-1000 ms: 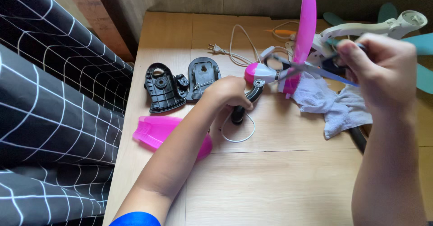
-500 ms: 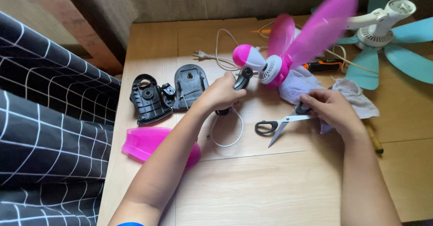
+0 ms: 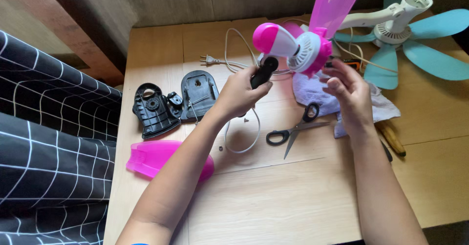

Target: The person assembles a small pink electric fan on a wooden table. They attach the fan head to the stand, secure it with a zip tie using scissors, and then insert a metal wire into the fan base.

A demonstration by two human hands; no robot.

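My left hand (image 3: 238, 93) grips the black stem of a small pink and white fan (image 3: 292, 42) and holds it raised above the wooden table (image 3: 293, 196). One pink blade (image 3: 334, 3) points up. My right hand (image 3: 348, 96) is open, fingers spread, just below and to the right of the fan's hub, holding nothing. Black-handled scissors (image 3: 293, 127) lie on the table below that hand. A white cord (image 3: 242, 132) loops down from the fan stem.
Two black plastic base parts (image 3: 154, 109) (image 3: 198, 93) and a loose pink blade (image 3: 163, 159) lie at the left. A white cloth (image 3: 376, 106), a teal-bladed fan (image 3: 405, 35), a plug (image 3: 209, 59) and a wooden-handled tool (image 3: 393, 138) are at the right. Checked dark fabric (image 3: 53, 142) borders the left.
My right hand put the scissors down on the table and rose open toward the fan hub. My left hand lifted the pink fan higher, and its blades turned.
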